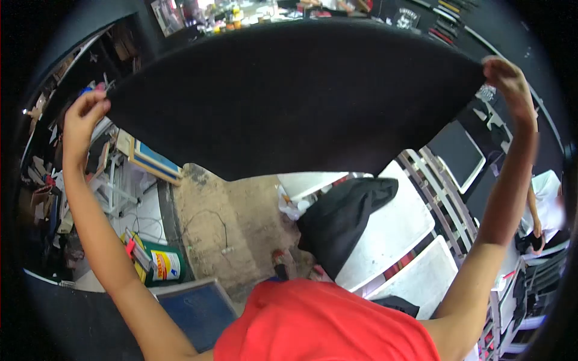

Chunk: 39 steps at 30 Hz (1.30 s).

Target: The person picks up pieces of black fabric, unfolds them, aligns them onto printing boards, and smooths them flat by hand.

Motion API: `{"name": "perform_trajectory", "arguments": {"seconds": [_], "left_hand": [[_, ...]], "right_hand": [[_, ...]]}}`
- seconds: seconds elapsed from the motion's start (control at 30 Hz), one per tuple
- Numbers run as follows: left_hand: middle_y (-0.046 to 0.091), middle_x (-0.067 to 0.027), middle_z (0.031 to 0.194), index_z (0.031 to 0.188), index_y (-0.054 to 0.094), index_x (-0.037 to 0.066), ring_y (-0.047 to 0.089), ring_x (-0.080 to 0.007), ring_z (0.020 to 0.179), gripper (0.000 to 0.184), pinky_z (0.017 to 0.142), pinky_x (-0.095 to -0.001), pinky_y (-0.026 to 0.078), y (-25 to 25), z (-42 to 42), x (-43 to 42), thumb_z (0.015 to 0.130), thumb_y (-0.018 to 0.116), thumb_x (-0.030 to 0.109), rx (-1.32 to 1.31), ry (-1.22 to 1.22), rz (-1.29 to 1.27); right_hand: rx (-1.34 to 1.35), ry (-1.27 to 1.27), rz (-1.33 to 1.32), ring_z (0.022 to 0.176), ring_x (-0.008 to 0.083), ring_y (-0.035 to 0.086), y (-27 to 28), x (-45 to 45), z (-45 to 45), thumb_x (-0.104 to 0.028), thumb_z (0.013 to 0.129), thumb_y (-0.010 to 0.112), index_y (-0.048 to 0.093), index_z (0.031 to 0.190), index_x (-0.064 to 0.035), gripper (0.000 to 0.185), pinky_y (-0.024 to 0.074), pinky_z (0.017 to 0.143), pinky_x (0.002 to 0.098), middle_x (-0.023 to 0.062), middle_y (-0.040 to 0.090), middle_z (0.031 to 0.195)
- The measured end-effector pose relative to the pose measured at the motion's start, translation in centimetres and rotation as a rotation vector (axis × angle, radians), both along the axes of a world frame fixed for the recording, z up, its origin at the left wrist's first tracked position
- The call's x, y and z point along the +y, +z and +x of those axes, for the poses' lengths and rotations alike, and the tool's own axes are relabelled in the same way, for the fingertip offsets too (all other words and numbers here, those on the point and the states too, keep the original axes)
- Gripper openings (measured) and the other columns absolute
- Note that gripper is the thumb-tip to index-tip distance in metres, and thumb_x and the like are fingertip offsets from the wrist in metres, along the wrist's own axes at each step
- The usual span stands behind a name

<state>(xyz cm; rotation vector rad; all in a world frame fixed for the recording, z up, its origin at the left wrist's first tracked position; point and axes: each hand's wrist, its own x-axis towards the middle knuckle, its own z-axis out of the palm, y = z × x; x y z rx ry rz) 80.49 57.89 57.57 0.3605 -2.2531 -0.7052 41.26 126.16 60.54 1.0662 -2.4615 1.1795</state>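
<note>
A large piece of black fabric (295,102) is stretched wide in the air before me. My left hand (83,123) pinches its left upper corner between thumb and fingers. At the opposite upper corner, my right hand (509,81) is closed on the edge, raised a little higher than the left. The fabric's lower edge hangs free over the floor and a white board. Below it, another black cloth (337,222) lies bunched across the white flat boards (385,234), partly drooping over their near side.
On the left, a dark green bucket (165,265) with a yellow label stands near framed screens (195,307) and cables on the worn floor (211,210). Slatted racks (439,192) run along the right. A person in white (545,204) is at far right, a dark object in hand.
</note>
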Motion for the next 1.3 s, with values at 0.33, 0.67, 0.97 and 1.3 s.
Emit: {"name": "perform_trajectory", "arguments": {"seconds": [0.33,0.67,0.97,1.3], "left_hand": [[0.059,-0.0071,0.075,0.093,0.053,0.005,0.050,-0.0144,0.069,0.032,0.063,-0.0276,0.039,-18.6,10.5,10.0,0.082,0.076,0.024,0.244,-0.522,0.546],[0.059,0.0034,0.081,0.107,0.067,0.004,0.042,-0.0015,0.057,0.024,0.048,-0.0196,0.030,-23.2,-7.1,9.5,0.088,0.068,0.018,0.004,0.044,0.646],[0.066,-0.0094,0.100,0.119,0.058,-0.001,0.067,-0.0168,0.086,0.031,0.070,-0.0252,0.053,-20.9,-17.7,6.9,0.094,0.061,0.018,0.423,0.016,0.745],[0.065,-0.0118,0.106,0.110,0.061,-0.004,0.066,-0.0225,0.092,0.025,0.085,-0.0318,0.055,-22.1,-14.6,11.5,0.091,0.066,0.012,0.559,0.001,0.793]], "right_hand": [[-0.254,0.249,-0.376,0.054,0.0076,0.047,-16.0,14.8,3.6,-0.014,0.087,0.062,0.049,0.092,0.0001,0.020,0.0444,0.044,0.0161,0.0109,0.054,0.087],[-0.300,0.025,-0.027,0.060,0.0033,0.042,-19.2,-1.3,-17.0,-0.031,0.089,0.068,0.064,0.107,-0.0060,0.031,0.0311,0.051,0.0197,-0.0077,0.049,0.073],[-0.480,0.224,-0.594,0.097,0.0245,0.068,-20.6,-15.0,-30.3,-0.020,0.095,0.061,0.060,0.114,0.0004,0.027,0.0556,0.086,0.0336,0.0125,0.068,0.107],[-0.472,0.392,-0.973,0.097,0.0238,0.067,-20.6,-11.5,-29.1,-0.010,0.089,0.064,0.062,0.110,0.0032,0.025,0.0549,0.088,0.0340,0.0136,0.067,0.107]]}}
